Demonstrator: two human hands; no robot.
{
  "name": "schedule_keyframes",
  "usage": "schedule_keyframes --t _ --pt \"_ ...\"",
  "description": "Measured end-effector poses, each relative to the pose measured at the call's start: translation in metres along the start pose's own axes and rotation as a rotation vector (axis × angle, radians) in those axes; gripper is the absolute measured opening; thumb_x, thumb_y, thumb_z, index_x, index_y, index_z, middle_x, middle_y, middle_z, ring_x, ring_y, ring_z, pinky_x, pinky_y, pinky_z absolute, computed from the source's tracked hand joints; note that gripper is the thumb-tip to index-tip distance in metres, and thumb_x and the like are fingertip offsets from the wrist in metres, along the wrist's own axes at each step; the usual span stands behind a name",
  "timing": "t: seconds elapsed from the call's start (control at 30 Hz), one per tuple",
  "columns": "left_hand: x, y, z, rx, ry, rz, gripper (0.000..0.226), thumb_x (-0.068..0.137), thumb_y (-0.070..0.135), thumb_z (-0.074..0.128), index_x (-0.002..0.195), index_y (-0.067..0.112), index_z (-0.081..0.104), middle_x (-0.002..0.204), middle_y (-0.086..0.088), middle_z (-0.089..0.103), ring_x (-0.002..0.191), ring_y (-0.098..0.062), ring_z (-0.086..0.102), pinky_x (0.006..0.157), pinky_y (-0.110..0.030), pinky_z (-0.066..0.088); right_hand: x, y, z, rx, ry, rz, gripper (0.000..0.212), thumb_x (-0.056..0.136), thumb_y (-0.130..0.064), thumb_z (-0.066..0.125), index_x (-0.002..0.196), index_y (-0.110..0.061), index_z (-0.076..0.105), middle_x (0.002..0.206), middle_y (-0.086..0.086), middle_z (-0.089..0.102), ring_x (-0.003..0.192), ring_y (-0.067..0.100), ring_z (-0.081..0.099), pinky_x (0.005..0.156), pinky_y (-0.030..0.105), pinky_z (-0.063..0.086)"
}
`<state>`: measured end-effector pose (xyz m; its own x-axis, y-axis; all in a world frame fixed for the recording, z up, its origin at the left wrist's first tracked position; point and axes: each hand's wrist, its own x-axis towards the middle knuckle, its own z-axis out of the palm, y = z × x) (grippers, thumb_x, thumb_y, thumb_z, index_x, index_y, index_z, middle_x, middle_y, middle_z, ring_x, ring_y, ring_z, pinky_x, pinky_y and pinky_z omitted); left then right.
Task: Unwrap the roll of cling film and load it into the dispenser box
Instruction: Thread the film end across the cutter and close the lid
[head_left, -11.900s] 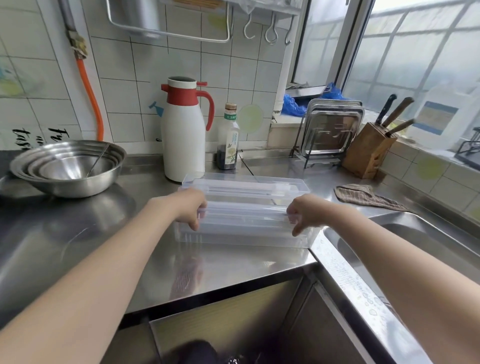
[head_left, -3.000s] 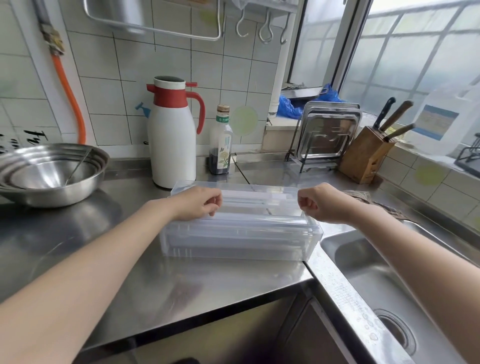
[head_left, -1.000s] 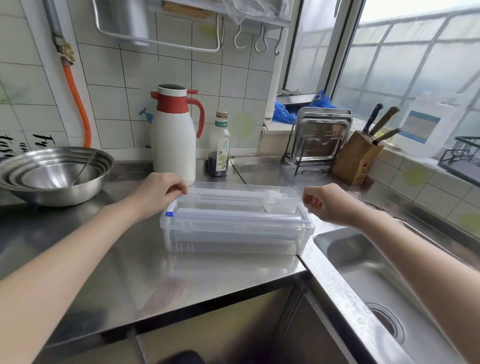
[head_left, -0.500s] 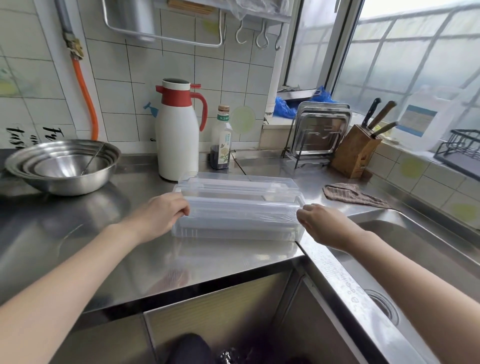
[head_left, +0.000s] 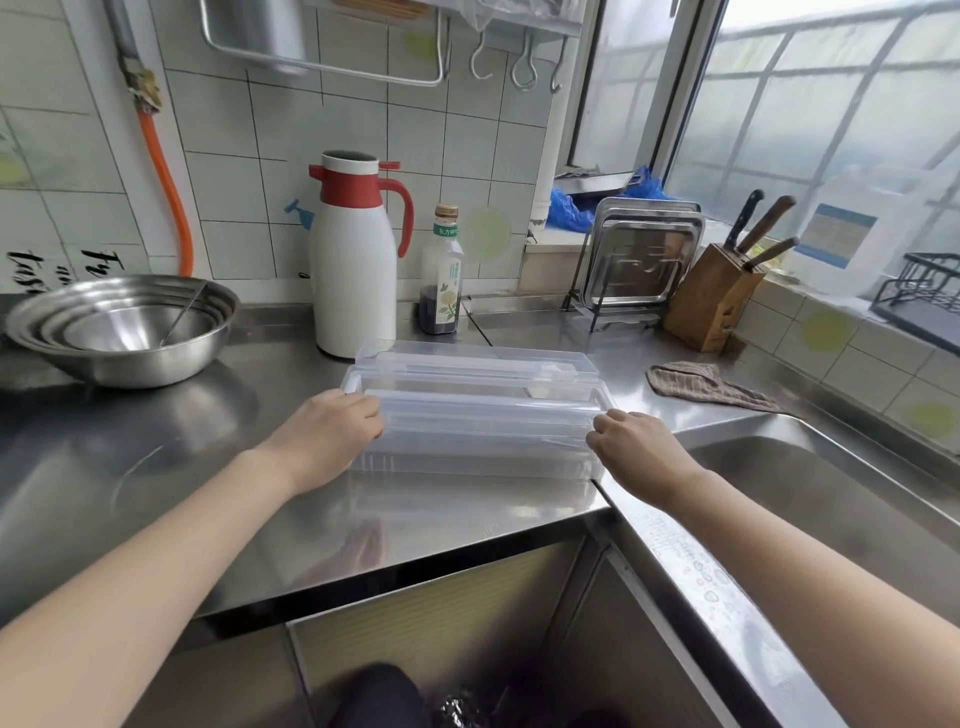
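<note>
Though fingertips hide, left hand (head_left: 332, 431), right hand (head_left: 636, 441) grip dispenser box (head_left: 478, 415) ends, fingers curled

I'm counting three knives (head_left: 763, 224) in the block, three hooks (head_left: 519, 62), one flask (head_left: 353, 260), one bottle (head_left: 442, 273), one dispenser box (head_left: 475, 415).

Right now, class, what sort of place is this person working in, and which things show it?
Most likely a home kitchen. A steel sink is set into the steel counter, a knife block stands by the window, and mixing bowls sit against a tiled wall.
</note>
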<state>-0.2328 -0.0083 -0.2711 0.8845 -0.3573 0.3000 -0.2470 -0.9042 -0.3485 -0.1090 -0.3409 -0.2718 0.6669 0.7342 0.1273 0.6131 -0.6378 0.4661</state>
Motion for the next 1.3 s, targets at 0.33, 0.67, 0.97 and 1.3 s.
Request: schedule_keyframes --t 0.33,0.67,0.97,1.3 --pt "0.016 -0.026 -0.001 -0.356 0.105 -0.368 0.029 0.090 0.035 0.056 0.072 0.016 0.067 0.066 0.008 0.052 0.076 -0.018 0.053 0.070 -0.028 0.034 0.011 0.042 -0.019 0.305 -0.134 0.234 0.017 0.085 -0.023 0.060 0.089 -0.018 0.076 0.087 0.002 0.075 0.078 0.022 0.068 0.065 0.030 0.055" --pt "0.070 -0.064 0.027 -0.691 -0.039 -0.891 0.028 0.095 0.030 0.044 0.101 0.008 0.060 0.105 -0.010 0.057 0.105 -0.031 0.055 0.084 -0.036 0.042 0.070 0.067 -0.011 0.635 -0.008 0.567 0.037 0.095 -0.027 0.047 0.074 0.000 0.061 0.074 0.014 0.060 0.070 0.029 0.056 0.061 0.031 0.040" --pt "0.103 -0.072 0.055 -1.228 -0.118 -1.178 0.056 0.099 0.036 0.036 0.136 -0.006 0.040 0.136 -0.021 0.049 0.122 -0.035 0.049 0.104 -0.038 0.037 0.116 0.066 0.025 1.313 -0.208 0.940 0.012 0.091 -0.009 0.041 0.088 -0.004 0.052 0.086 0.014 0.049 0.075 0.023 0.045 0.063 0.029 0.032" --pt "0.101 -0.070 0.045 -1.469 0.238 -1.129 0.055 0.097 0.050 0.028 0.113 0.007 0.059 0.111 -0.011 0.065 0.096 -0.023 0.060 0.090 -0.033 0.040 0.122 0.067 0.015 1.634 0.064 1.051 0.054 0.099 -0.049 0.025 0.108 -0.004 0.055 0.094 0.015 0.063 0.088 0.026 0.055 0.093 0.041 0.042"
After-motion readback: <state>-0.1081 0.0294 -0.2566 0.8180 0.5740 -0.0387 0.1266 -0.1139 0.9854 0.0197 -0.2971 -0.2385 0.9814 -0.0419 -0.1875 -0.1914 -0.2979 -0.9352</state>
